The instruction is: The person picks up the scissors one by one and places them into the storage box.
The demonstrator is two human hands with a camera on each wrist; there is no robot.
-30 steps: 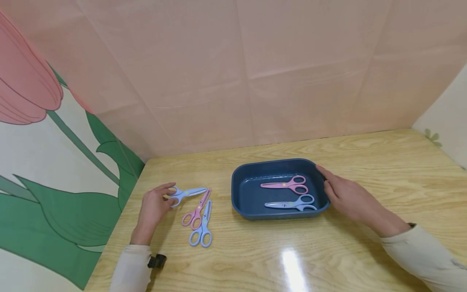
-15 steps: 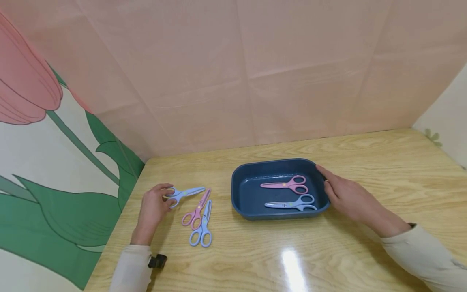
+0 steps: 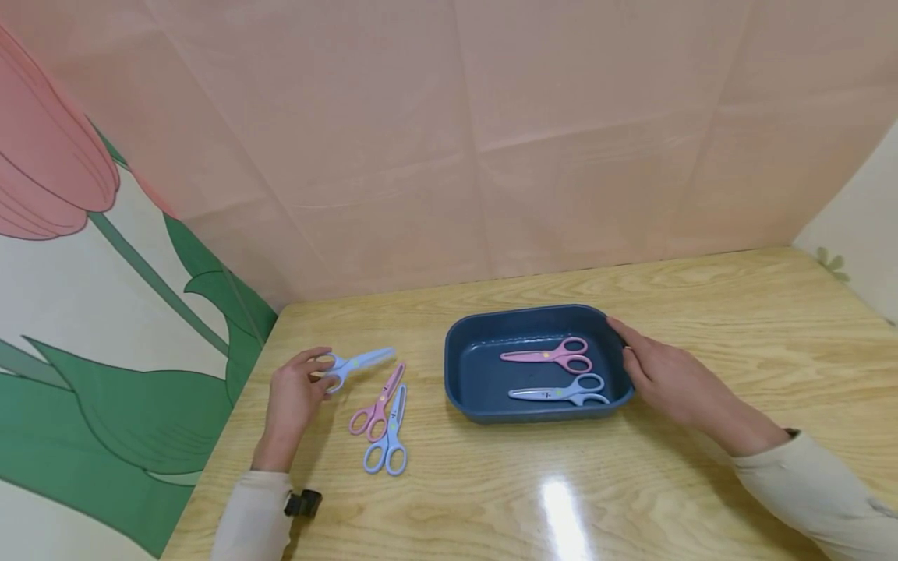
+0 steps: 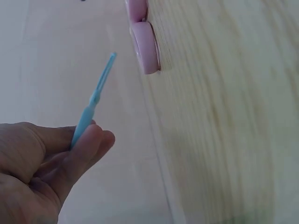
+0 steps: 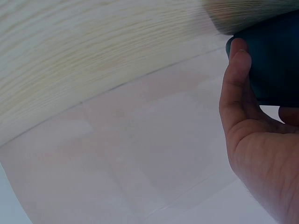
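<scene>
Scissors in pale blue (image 3: 359,361) are pinched by the forward-reaching left hand (image 3: 291,396), while the right hand (image 3: 669,383) clasps the tray (image 3: 519,417).

On the worktop (image 3: 701,312), a tray (image 3: 519,417) holds two pairs of scissors (image 3: 550,355), one behind the other. Left of it lie two more pairs (image 3: 382,403); farther left, another pair (image 3: 361,362) seems slightly raised.

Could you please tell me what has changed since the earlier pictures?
The left hand, pinching light blue scissors by their handles, has lifted them slightly, their tips rising away from the pink pair beside them. The right hand, the dark blue tray and the other scissors stayed put.
</scene>
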